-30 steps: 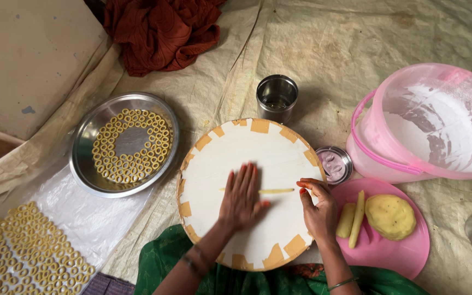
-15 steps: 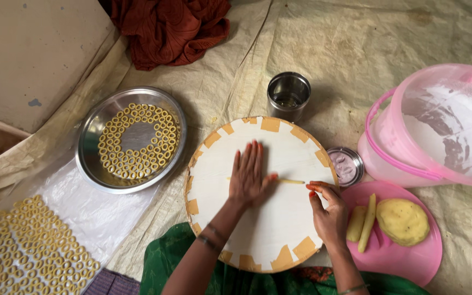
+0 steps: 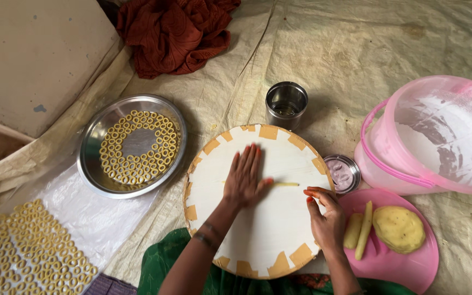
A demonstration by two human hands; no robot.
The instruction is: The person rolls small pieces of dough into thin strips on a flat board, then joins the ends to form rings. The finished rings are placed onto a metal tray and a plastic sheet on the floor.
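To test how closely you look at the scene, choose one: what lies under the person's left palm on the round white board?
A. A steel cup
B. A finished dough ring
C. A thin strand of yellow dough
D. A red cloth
C: the left hand lies flat on the round white board, with a thin strand of yellow dough sticking out from under it toward the right hand.

Green garment, red-painted nails
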